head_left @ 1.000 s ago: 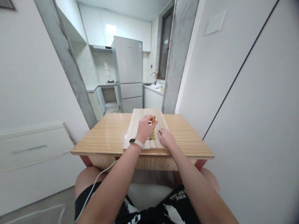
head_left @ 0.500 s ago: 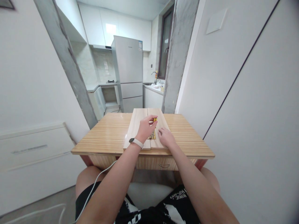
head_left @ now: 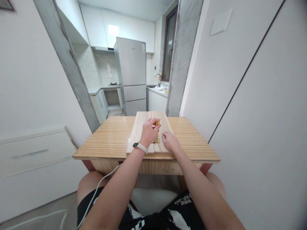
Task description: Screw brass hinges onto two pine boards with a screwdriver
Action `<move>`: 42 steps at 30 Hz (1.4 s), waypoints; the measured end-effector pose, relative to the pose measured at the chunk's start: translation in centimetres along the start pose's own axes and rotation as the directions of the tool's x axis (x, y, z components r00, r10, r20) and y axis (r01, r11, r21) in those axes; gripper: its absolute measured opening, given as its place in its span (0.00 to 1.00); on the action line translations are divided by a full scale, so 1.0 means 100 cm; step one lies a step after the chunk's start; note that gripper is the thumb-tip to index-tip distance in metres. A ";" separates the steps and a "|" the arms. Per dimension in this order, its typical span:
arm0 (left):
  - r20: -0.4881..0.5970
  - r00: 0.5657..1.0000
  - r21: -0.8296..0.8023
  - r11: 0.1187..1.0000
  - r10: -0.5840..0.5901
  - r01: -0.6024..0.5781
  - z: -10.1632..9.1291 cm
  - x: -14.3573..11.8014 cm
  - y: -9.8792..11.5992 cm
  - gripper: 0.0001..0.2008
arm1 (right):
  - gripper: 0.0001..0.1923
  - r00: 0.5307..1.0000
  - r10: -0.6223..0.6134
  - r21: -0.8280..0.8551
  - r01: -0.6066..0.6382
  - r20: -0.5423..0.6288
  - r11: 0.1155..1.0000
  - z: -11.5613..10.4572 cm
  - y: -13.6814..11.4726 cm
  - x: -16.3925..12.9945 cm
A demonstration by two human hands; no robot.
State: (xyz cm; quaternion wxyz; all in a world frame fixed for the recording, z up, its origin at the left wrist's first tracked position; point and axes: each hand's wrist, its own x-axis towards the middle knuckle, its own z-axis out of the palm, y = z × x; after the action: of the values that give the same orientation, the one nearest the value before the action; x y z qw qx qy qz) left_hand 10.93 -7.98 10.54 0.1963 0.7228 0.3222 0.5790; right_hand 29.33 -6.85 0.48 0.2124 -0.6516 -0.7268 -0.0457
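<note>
Since half a second ago, the left hand [head_left: 149, 131] has barely shifted, fingers pinched around a yellow-handled tool [head_left: 157, 123] standing near upright, long axis toward 12 o'clock. Right hand [head_left: 169, 141] lies flat, fingers spread, on the wooden boards [head_left: 140, 127], just beside a brass hinge [head_left: 157, 138]. No readable label on the tool.
</note>
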 end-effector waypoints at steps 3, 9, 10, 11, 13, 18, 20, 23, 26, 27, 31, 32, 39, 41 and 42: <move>0.066 0.998 -0.048 0.999 0.012 -0.009 0.000 0.000 -0.002 0.15 | 0.17 1.000 -0.006 0.002 0.006 0.001 1.000 0.000 0.001 0.000; 0.061 0.998 -0.082 0.997 0.022 -0.017 0.004 -0.001 0.001 0.13 | 0.16 1.000 -0.013 0.001 0.013 0.003 1.000 0.001 0.001 0.001; 0.042 0.999 -0.070 0.997 0.024 -0.021 0.004 -0.001 0.002 0.12 | 0.15 1.000 -0.011 0.000 0.011 -0.001 1.000 0.001 0.001 0.001; 0.021 0.999 -0.056 0.998 0.027 -0.026 0.005 -0.001 0.003 0.12 | 0.15 1.000 -0.009 -0.002 0.009 -0.005 1.000 0.001 0.001 0.002; -0.019 0.999 -0.025 0.999 0.032 -0.033 0.005 -0.002 0.006 0.11 | 0.15 1.000 -0.003 -0.008 0.003 -0.014 1.000 0.003 0.002 0.002; -0.037 0.999 0.023 1.000 0.021 -0.020 0.001 0.000 0.007 0.09 | 0.15 1.000 -0.005 -0.014 0.005 -0.017 1.000 0.005 0.002 0.002; -0.014 1.000 0.006 1.000 0.013 -0.013 -0.001 0.002 0.006 0.10 | 0.16 1.000 -0.005 -0.014 0.005 -0.014 1.000 0.004 0.002 0.002; 0.053 0.999 -0.062 0.998 -0.002 0.006 -0.002 0.004 0.002 0.12 | 0.16 1.000 0.000 -0.012 0.000 -0.003 1.000 0.003 0.002 0.001; 0.079 0.997 -0.110 0.993 -0.020 0.028 -0.002 0.004 -0.001 0.13 | 0.17 1.000 0.005 -0.005 -0.005 0.006 1.000 0.003 0.002 0.000; 0.072 0.997 -0.109 0.994 -0.021 0.028 -0.002 0.004 -0.002 0.13 | 0.16 1.000 0.004 -0.003 -0.004 0.001 1.000 0.003 0.002 0.001; 0.019 1.000 -0.035 0.999 0.004 -0.003 0.001 0.000 -0.002 0.16 | 0.16 1.000 -0.009 -0.002 0.009 -0.018 1.000 0.003 0.001 0.001; 0.003 1.000 -0.015 1.000 0.006 -0.006 0.002 0.000 -0.001 0.16 | 0.16 1.000 -0.011 -0.003 0.010 -0.017 1.000 0.002 0.001 0.001; 0.014 1.000 0.029 1.000 -0.004 0.004 -0.001 0.002 -0.001 0.13 | 0.17 1.000 0.011 0.000 -0.011 0.017 1.000 0.000 0.000 0.000; 0.043 0.999 0.008 1.000 -0.006 0.006 -0.003 0.003 -0.002 0.14 | 0.17 1.000 0.010 0.003 -0.010 0.013 1.000 0.001 0.000 0.000; 0.062 0.998 -0.010 1.000 -0.005 0.006 -0.004 0.004 -0.003 0.15 | 0.18 1.000 0.006 0.003 -0.006 0.010 1.000 0.001 0.000 0.000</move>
State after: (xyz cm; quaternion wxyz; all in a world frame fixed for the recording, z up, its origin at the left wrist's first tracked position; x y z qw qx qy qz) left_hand 10.57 -7.54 10.72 0.2114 0.7386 0.3151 0.5573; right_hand 29.34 -6.85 0.40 0.2100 -0.6537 -0.7259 -0.0409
